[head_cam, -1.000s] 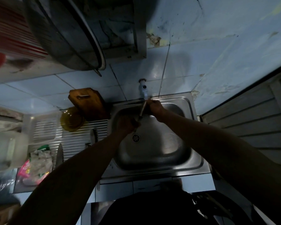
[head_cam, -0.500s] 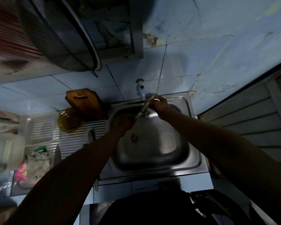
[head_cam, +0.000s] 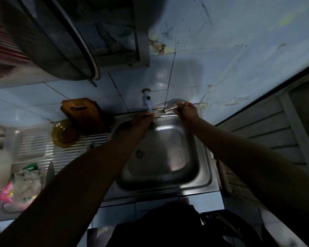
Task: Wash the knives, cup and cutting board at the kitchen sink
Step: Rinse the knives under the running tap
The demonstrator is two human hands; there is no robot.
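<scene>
- Head view shows a change from a second ago: the right hand [head_cam: 186, 111] has lifted the slim steel knife [head_cam: 169, 108] out from under the small white wall tap [head_cam: 148, 102], up and to the right, so it now hangs over the back rim of the stainless steel sink [head_cam: 206, 173]; the left hand [head_cam: 142, 122] has shifted up to just below the tap's spout
- Judging by that, rinsing of this knife looks finished or nearly so, and the left hand may be reaching to rinse itself or turn the tap; too dim to tell which
- Right fingers are curled round the knife's handle end, blade pointing left towards the tap; left fingers look loosely bent under the spout, but whether they hold anything I cannot tell
- Knife: narrow, pale metal, catching a glint; blurred, so no soil or suds can be made out
- Brown wooden cutting board [head_cam: 84, 114] leans against the tiled wall well left of the left fingers; an amber glass bowl [head_cam: 65, 133] sits just in front of it on the ribbed surface [head_cam: 70, 154]
- Another blade, a long grey knife [head_cam: 50, 172], lies on that surface far left of both hands, near a heap of crumpled plastic bags [head_cam: 23, 184]; the cup I cannot pick out
</scene>
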